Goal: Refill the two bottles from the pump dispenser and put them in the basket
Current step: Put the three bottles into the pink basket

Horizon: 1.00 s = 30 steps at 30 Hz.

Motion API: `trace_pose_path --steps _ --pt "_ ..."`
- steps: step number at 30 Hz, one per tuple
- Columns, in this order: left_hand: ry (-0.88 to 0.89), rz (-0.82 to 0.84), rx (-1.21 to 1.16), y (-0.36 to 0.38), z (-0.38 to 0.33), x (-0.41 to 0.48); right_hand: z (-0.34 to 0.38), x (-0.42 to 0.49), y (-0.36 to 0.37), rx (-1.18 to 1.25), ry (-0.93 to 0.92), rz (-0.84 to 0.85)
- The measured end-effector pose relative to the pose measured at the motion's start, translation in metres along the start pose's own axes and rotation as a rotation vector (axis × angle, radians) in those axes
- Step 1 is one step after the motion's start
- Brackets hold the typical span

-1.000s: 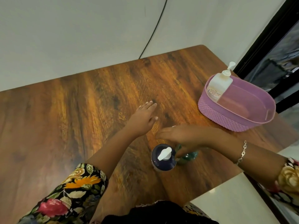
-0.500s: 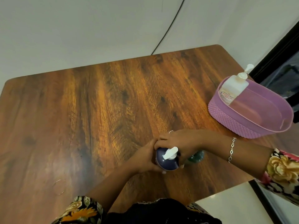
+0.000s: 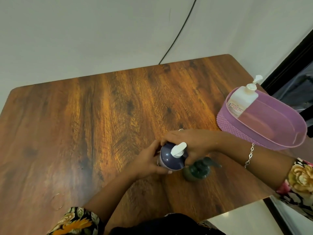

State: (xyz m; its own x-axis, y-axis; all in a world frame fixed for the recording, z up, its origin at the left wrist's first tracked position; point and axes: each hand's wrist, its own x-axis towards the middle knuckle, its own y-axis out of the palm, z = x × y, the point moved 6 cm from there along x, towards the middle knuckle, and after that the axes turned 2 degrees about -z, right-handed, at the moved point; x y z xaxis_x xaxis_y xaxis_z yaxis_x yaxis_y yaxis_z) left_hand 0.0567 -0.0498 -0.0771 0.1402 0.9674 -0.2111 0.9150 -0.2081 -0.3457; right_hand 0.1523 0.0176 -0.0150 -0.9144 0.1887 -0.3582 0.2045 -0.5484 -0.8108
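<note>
Where the glossy wood-grain table [image 3: 84,124] fills the left, the left hand [image 3: 147,161] curls fingers and thumb round the side of a domed navy bottle [image 3: 169,158] with a white pump head [image 3: 178,149], standing near the front edge. The right hand [image 3: 191,143] wraps its bent fingers over the same bottle's far shoulder. Just beside it stands a squat dark-green pump bottle [image 3: 196,172]. At far right, an oval lilac basket [image 3: 237,129] with a woven-textured wall holds an upright whitish pump bottle [image 3: 242,100].

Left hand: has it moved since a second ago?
Yes: the left hand drew back across the table onto the dark blue pump bottle, which it now grips.
</note>
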Motion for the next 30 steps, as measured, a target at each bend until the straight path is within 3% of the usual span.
trace_pose_path --steps 7,12,30 --pt "0.12 -0.038 0.038 -0.022 -0.048 0.039 -0.024 -0.024 -0.051 0.091 0.015 -0.247" --pt "0.175 -0.019 0.025 -0.018 -0.079 0.068 -0.039 -0.052 -0.071 0.132 0.127 -0.39" --pt "0.409 0.108 0.036 0.094 -0.191 0.161 -0.094 -0.218 -0.096 0.092 0.574 -0.743"
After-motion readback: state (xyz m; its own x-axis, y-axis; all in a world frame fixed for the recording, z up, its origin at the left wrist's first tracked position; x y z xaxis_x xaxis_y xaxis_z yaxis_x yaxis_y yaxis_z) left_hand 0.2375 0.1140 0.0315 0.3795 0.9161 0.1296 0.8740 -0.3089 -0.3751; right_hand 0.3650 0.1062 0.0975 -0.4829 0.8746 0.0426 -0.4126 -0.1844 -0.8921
